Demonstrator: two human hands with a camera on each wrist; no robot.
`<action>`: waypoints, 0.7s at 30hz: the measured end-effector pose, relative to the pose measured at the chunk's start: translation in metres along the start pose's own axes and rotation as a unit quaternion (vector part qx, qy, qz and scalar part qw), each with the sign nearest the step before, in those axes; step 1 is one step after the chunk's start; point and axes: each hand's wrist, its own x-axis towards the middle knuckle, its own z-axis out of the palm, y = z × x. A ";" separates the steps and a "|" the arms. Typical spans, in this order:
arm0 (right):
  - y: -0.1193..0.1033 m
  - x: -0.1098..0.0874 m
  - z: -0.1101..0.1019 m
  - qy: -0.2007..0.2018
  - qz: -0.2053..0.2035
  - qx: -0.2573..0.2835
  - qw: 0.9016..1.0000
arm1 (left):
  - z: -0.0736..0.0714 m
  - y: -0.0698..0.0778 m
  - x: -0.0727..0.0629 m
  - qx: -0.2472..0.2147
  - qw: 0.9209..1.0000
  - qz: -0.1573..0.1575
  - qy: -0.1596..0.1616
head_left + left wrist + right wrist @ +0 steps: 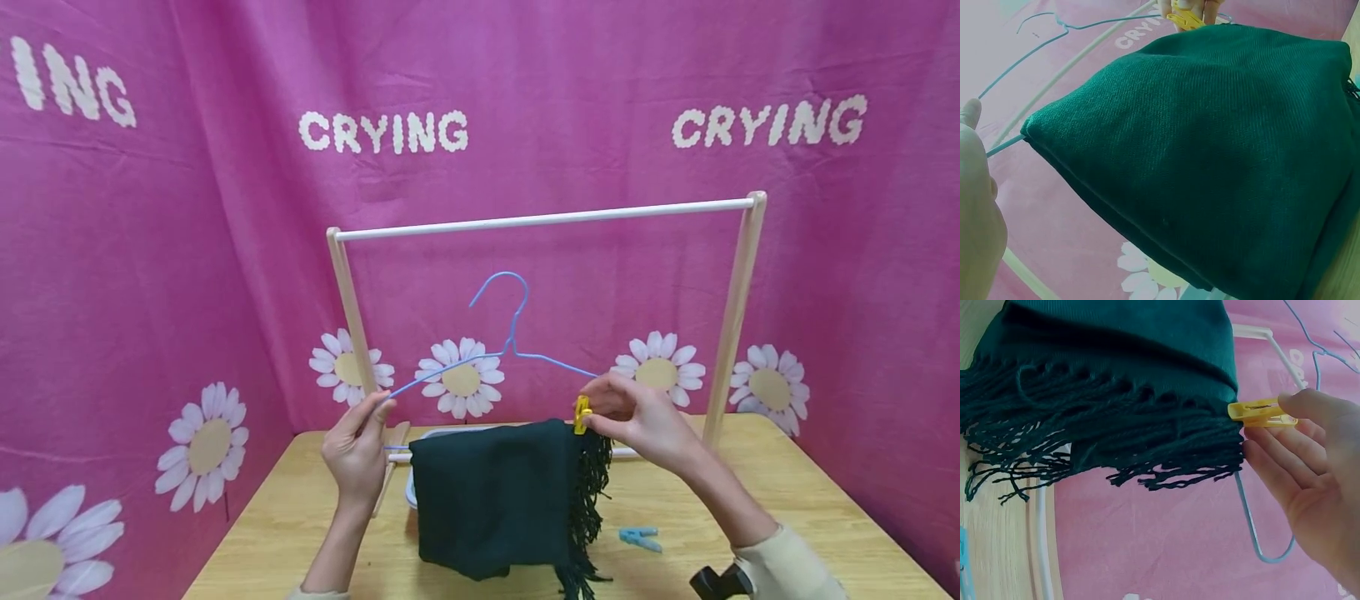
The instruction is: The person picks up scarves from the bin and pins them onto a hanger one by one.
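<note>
A dark green fringed scarf [495, 500] hangs folded over the lower bar of a blue wire hanger [555, 362]. My left hand [356, 454] grips the hanger's left corner between thumb and fingers. At the scarf's fringed right end, my right hand [645, 417] pinches a yellow clothespin [581, 415]. The right wrist view shows the tip of that clothespin [1263, 412] on the scarf's top edge, beside the fringe [1166, 425]. In the left wrist view the scarf [1197, 137] covers most of the hanger's lower bar.
Behind the hanger stands a rack with a white top rail [547, 219] and wooden posts. A blue clothespin [640, 538] lies on the wooden table [285, 533], right of the scarf. A pale container [410, 490] is mostly hidden behind the scarf. Pink curtains [570, 83] surround the table.
</note>
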 end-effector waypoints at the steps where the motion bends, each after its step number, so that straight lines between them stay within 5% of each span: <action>1: 0.000 0.001 0.000 -0.002 -0.002 0.004 1.000 | 0.000 -0.001 0.000 -0.003 1.000 0.000 -0.001; 12: -0.003 0.001 0.000 0.049 0.013 -0.036 0.998 | 0.002 0.002 0.003 0.010 1.000 0.012 0.001; 21: 0.004 0.001 0.003 0.023 -0.002 -0.115 0.993 | 0.007 0.005 0.003 -0.001 1.000 0.028 0.004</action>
